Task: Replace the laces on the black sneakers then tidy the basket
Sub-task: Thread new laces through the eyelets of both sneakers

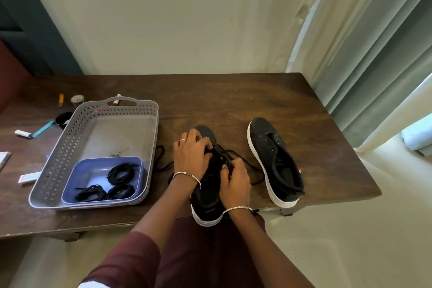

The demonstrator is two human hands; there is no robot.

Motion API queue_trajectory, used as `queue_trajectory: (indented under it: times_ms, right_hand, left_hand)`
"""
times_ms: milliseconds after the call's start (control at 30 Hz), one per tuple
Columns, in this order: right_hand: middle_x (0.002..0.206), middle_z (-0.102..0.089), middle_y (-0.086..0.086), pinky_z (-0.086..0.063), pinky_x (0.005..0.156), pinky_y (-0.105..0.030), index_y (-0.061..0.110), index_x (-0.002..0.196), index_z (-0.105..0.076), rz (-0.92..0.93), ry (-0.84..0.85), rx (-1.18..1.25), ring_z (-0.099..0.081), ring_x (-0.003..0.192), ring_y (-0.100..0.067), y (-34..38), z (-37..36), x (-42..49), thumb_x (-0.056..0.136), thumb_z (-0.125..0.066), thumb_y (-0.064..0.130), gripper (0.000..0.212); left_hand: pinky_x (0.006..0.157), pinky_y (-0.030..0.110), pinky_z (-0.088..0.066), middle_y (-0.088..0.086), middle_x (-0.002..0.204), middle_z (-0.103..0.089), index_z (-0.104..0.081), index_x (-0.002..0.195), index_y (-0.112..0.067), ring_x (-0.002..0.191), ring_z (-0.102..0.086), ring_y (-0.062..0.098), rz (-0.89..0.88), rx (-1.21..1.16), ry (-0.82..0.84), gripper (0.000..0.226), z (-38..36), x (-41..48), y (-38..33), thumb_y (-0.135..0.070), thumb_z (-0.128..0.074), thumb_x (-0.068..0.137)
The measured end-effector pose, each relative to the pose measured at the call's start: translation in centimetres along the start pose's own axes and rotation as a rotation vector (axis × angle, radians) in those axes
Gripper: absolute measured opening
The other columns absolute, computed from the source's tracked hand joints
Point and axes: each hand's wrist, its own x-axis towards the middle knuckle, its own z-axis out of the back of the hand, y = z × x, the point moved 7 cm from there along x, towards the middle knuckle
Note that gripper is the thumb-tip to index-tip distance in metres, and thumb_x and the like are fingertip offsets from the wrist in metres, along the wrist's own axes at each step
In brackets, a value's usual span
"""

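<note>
Sneakers, both black with white soles, sit on a dark wooden tabletop [233, 100], toes pointing away from the person. No brand or writing can be read on either shoe. To the left stands a grey perforated basket [70, 142] holding a blue tub [77, 175], and in the tub lie three coiled black laces [120, 172]. The right sneaker [274, 161] stands alone near the right end of the tabletop, its eyelets bare. The left sneaker [205, 201] lies at the near edge, its heel overhanging, with both hands on it. The left hand [191, 154], a ring on one finger, presses down over the toe end, fingers curled onto the lacing; whether they pinch the lace cannot be told. The right hand [235, 180] has its fingers pinched together on a black lace [247, 162] at the eyelets. Loose lace ends trail over the tabletop on both sides of the shoe. Small items lie beyond the basket, their labels too small to read.
</note>
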Motion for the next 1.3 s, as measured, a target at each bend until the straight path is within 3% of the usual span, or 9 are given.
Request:
queue_trajectory:
  times_ms: [167, 267, 433, 500, 600, 700, 833, 933, 1300]
  right_hand:
    - [0.085, -0.051, 0.0, -0.033, 0.063, -0.031, 0.014, 0.089, -0.046, 0.002, -0.002, 0.002, -0.049, 0.076, -0.016, -0.1, 0.0, -0.1, 0.099, -0.052, 0.02, 0.012]
    - [0.086, -0.053, 0.0, -0.032, 0.063, -0.03, 0.016, 0.089, -0.045, 0.0, -0.001, 0.0, -0.048, 0.076, -0.014, -0.1, 0.0, -0.1, 0.099, -0.052, 0.02, 0.012]
    - [0.082, -0.049, 0.004, -0.03, 0.061, -0.028, 0.018, 0.087, -0.043, 0.0, -0.004, -0.009, -0.045, 0.071, -0.011, -0.2, 0.0, 0.0, 0.099, -0.052, 0.021, 0.015]
    - [0.081, -0.048, 0.004, -0.031, 0.061, -0.028, 0.018, 0.087, -0.043, -0.001, -0.004, -0.013, -0.045, 0.07, -0.011, -0.2, -0.1, 0.0, 0.099, -0.052, 0.021, 0.015]
    - [0.08, -0.049, 0.004, -0.032, 0.061, -0.028, 0.018, 0.087, -0.043, -0.013, -0.001, -0.013, -0.046, 0.071, -0.012, -0.3, -0.1, 0.0, 0.099, -0.052, 0.022, 0.015]
    - [0.081, -0.049, 0.003, -0.032, 0.062, -0.03, 0.019, 0.087, -0.043, -0.018, -0.003, -0.014, -0.047, 0.072, -0.014, -0.3, -0.1, -0.1, 0.099, -0.052, 0.023, 0.016]
    - [0.084, -0.051, 0.002, -0.031, 0.062, -0.031, 0.018, 0.088, -0.043, -0.02, 0.0, -0.01, -0.048, 0.074, -0.015, -0.1, 0.1, -0.1, 0.099, -0.052, 0.022, 0.015]
    - [0.087, -0.053, -0.001, -0.032, 0.062, -0.031, 0.017, 0.09, -0.044, -0.022, 0.009, -0.018, -0.049, 0.076, -0.016, -0.2, 0.1, -0.1, 0.099, -0.051, 0.023, 0.013]
    - [0.086, -0.052, 0.002, -0.032, 0.062, -0.032, 0.017, 0.089, -0.042, -0.031, 0.009, -0.019, -0.048, 0.075, -0.016, -0.2, 0.2, -0.1, 0.099, -0.051, 0.023, 0.014]
  left_hand:
    - [0.091, 0.035, -0.034, -0.006, 0.111, -0.049, -0.071, 0.096, -0.03, 0.109, -0.043, 0.018, -0.013, 0.055, 0.016, 0.009, -0.2, 0.5, -0.3, -0.031, -0.071, 0.087]
    - [0.091, 0.038, -0.036, -0.007, 0.107, -0.052, -0.068, 0.087, -0.028, 0.105, -0.046, 0.016, 0.086, -0.09, -0.01, 0.002, -0.7, 0.3, 0.8, -0.028, -0.07, 0.087]
    - [0.087, 0.043, -0.055, 0.01, 0.1, -0.067, -0.068, 0.103, -0.004, 0.094, -0.063, 0.027, 1.027, -1.199, -0.01, 0.016, -4.4, -2.3, 6.1, -0.016, -0.063, 0.094]
    - [0.075, 0.037, -0.054, 0.008, 0.094, -0.064, -0.064, 0.103, -0.005, 0.087, -0.06, 0.023, 1.161, -1.347, 0.054, 0.013, -5.4, -2.8, 7.1, -0.015, -0.057, 0.097]
    - [0.066, 0.027, -0.053, 0.007, 0.077, -0.062, -0.064, 0.081, -0.015, 0.074, -0.057, 0.024, 0.989, -1.143, 0.017, 0.009, -5.1, -2.2, 8.3, -0.015, -0.059, 0.088]
    - [0.085, 0.034, -0.047, -0.002, 0.097, -0.063, -0.064, 0.085, -0.031, 0.09, -0.057, 0.018, 0.541, -0.672, -0.167, 0.008, -1.1, -1.1, 6.9, -0.025, -0.068, 0.083]
    - [0.092, 0.039, -0.033, -0.012, 0.111, -0.051, -0.069, 0.092, -0.036, 0.109, -0.041, 0.014, 0.102, -0.135, 0.017, 0.008, 0.0, -0.3, 1.5, -0.035, -0.07, 0.085]
    - [0.098, 0.04, -0.03, -0.01, 0.123, -0.049, -0.067, 0.102, -0.035, 0.121, -0.041, 0.018, 0.036, 0.024, 0.109, 0.018, -1.1, -0.3, 0.4, -0.035, -0.071, 0.085]
    - [0.096, 0.037, -0.031, -0.008, 0.115, -0.058, -0.062, 0.109, -0.033, 0.119, -0.044, 0.019, 0.009, 0.132, 0.041, 0.015, -0.9, 0.3, -0.9, -0.031, -0.06, 0.095]
